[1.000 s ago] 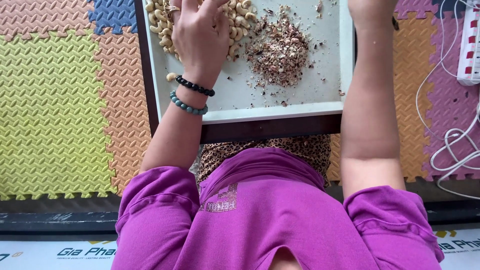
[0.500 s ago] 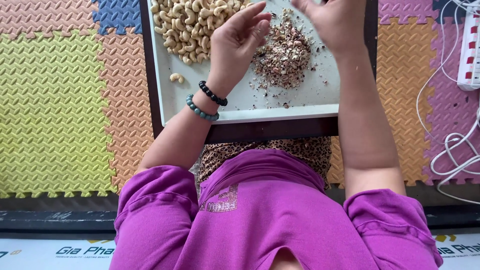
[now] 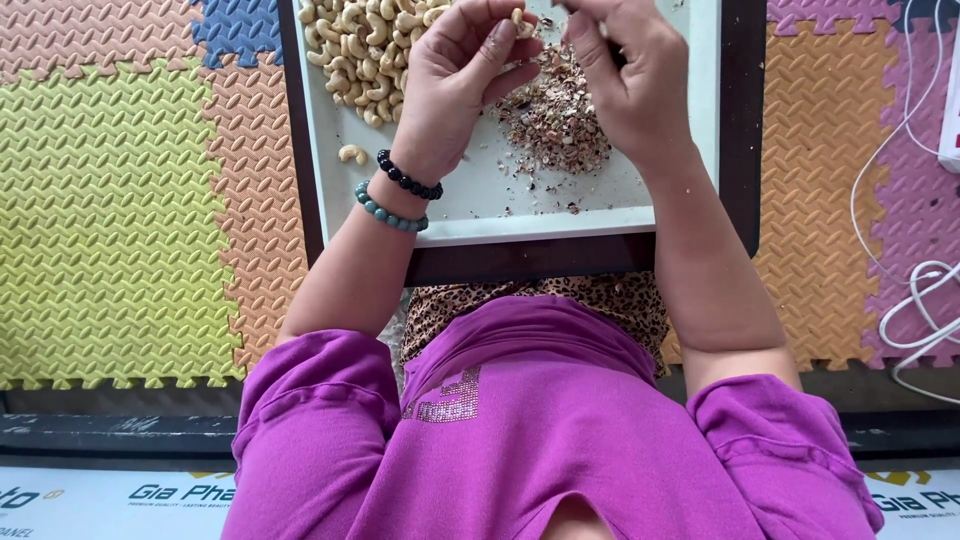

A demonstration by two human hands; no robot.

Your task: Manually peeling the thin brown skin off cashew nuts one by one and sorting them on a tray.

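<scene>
A pale tray [image 3: 540, 228] lies on a dark board [image 3: 520, 260] in front of me. A heap of peeled cashew nuts [image 3: 365, 50] fills its far left, and a pile of brown husk scraps [image 3: 550, 120] sits in the middle. My left hand [image 3: 455, 85], with two bead bracelets at the wrist, pinches one cashew nut [image 3: 517, 17] between thumb and forefinger above the scraps. My right hand [image 3: 625, 85] is close beside it with its fingers curled. A dark sliver shows between them, and I cannot tell what it is.
One stray cashew [image 3: 350, 153] lies on the tray's left side. Coloured foam floor mats [image 3: 120, 200] surround the board. White cables [image 3: 920, 300] and a power strip [image 3: 952, 120] lie at the right. My purple top fills the bottom of the view.
My left hand left the cashew heap and rose over the scraps with one nut in its fingers. My right hand came in from the right edge and curled beside it.
</scene>
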